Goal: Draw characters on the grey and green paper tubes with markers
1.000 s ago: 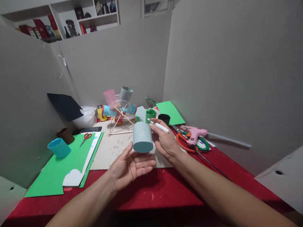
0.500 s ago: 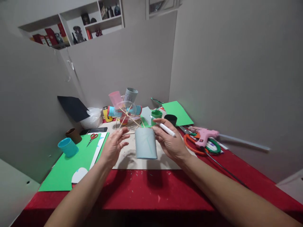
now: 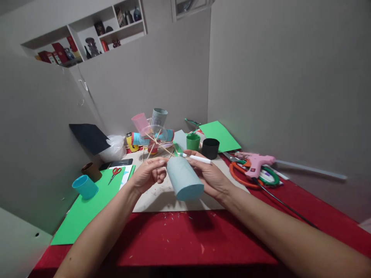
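A pale blue-grey paper cup (image 3: 185,175) is held up before me, tilted, its light blue flat end towards me. My right hand (image 3: 213,179) grips its right side and also keeps a white marker (image 3: 199,158) between the fingers, the green tip lying over the cup's far end. On the other side, my left hand (image 3: 150,173) pinches the cup's far left edge, with the lower fingers curled. Just beyond stands a wheel-like model (image 3: 156,141) of wooden sticks, a clear disc and several coloured cups.
Green card (image 3: 84,216) lies at left with red scissors (image 3: 116,171), a turquoise cup (image 3: 85,187) and a brown cup (image 3: 92,171). A green cup (image 3: 193,142) and black cup (image 3: 210,148) stand behind my right hand. A pink glue gun (image 3: 256,164) rests at right over coiled tape.
The cup has turned and tipped so its flat end faces me more. My left hand has come in from beside it to its edge. The marker lies flatter.
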The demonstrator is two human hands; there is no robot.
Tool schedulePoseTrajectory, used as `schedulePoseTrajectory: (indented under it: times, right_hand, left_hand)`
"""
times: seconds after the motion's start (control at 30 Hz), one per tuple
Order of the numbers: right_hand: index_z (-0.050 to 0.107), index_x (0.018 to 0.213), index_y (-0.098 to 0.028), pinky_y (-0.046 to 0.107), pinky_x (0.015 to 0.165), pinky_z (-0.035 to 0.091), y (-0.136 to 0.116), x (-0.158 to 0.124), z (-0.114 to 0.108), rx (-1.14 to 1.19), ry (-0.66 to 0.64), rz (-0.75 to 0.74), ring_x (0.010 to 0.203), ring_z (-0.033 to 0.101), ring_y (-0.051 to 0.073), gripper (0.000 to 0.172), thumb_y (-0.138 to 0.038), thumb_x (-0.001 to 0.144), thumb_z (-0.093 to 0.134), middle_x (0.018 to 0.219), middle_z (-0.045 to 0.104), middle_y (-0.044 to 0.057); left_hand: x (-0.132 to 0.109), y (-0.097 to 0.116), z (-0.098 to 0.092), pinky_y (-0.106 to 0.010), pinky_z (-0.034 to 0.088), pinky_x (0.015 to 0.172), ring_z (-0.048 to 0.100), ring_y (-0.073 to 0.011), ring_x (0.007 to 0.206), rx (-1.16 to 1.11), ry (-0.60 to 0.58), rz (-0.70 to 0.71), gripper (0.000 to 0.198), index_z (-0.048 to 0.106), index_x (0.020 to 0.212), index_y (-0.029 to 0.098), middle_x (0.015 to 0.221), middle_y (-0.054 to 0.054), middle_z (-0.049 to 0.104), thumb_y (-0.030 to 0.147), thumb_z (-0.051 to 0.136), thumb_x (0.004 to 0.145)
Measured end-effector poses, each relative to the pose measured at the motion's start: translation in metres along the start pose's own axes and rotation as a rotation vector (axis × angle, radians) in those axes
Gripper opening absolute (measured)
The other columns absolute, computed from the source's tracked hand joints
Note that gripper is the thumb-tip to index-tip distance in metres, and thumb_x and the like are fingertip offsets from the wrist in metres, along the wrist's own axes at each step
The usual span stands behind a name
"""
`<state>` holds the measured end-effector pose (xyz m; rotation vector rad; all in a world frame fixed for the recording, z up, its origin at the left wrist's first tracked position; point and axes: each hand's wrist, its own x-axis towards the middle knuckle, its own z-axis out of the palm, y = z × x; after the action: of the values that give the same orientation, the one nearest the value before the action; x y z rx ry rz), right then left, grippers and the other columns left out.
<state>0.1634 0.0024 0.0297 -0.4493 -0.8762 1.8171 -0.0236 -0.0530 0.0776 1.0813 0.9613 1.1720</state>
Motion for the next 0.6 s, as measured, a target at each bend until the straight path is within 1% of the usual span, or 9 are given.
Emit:
schedulePoseTrajectory:
  times: [0.1,0.2,0.3,0.4,0.5,0.6]
  right_hand:
    - [0.068,0.1,-0.023,0.024,0.063,0.049,0.002,0.001,0.0,0.019,0.01,0.029,0.069,0.064,0.013,0.048,-0.028,0.058,0.092,0.083,0.074,-0.002]
    - [0.069,0.101,-0.024,0.025,0.065,0.052,0.004,0.002,-0.001,0.02,0.021,0.036,0.071,0.065,0.013,0.051,-0.029,0.056,0.092,0.085,0.075,-0.001]
    - [0.069,0.1,-0.023,0.024,0.063,0.052,0.005,0.005,-0.003,0.004,0.034,0.035,0.07,0.065,0.013,0.05,-0.031,0.056,0.092,0.085,0.074,-0.001]
    - [0.069,0.099,-0.022,0.023,0.058,0.05,0.005,0.008,-0.006,-0.036,0.058,0.014,0.066,0.063,0.012,0.049,-0.034,0.058,0.093,0.081,0.073,0.0]
    - [0.068,0.102,-0.022,0.021,0.053,0.047,0.001,0.01,-0.008,-0.083,0.103,-0.055,0.062,0.06,0.011,0.051,-0.045,0.062,0.09,0.08,0.074,0.001]
    - [0.065,0.11,-0.026,0.022,0.052,0.046,-0.006,0.011,-0.01,-0.111,0.157,-0.154,0.06,0.058,0.011,0.056,-0.058,0.068,0.084,0.08,0.073,-0.001]
  left_hand:
    - [0.004,0.001,0.002,-0.018,0.028,0.036,0.043,-0.0049,0.038,-0.029,-0.058,-0.056,0.04,0.068,0.08,0.011,0.056,0.005,0.053,0.037,0.09,0.06]
    - [0.008,-0.004,0.001,-0.017,0.029,0.036,0.045,-0.0052,0.038,-0.069,-0.083,-0.089,0.037,0.064,0.075,0.013,0.053,0.006,0.051,0.035,0.091,0.06]
    - [0.012,-0.009,-0.002,-0.017,0.03,0.035,0.045,-0.0058,0.039,-0.125,-0.082,-0.122,0.036,0.062,0.073,0.013,0.051,0.006,0.05,0.032,0.091,0.061]
    - [0.017,-0.01,-0.005,-0.016,0.033,0.037,0.045,-0.0051,0.04,-0.206,-0.042,-0.14,0.036,0.058,0.071,0.015,0.051,0.008,0.048,0.028,0.09,0.062]
    - [0.021,-0.008,-0.012,-0.015,0.034,0.038,0.044,-0.0038,0.041,-0.302,0.035,-0.139,0.036,0.055,0.073,0.017,0.053,0.01,0.047,0.024,0.089,0.063]
    - [0.025,-0.008,-0.021,-0.014,0.034,0.039,0.045,-0.0034,0.042,-0.386,0.12,-0.143,0.031,0.055,0.075,0.017,0.055,0.009,0.049,0.02,0.084,0.068]
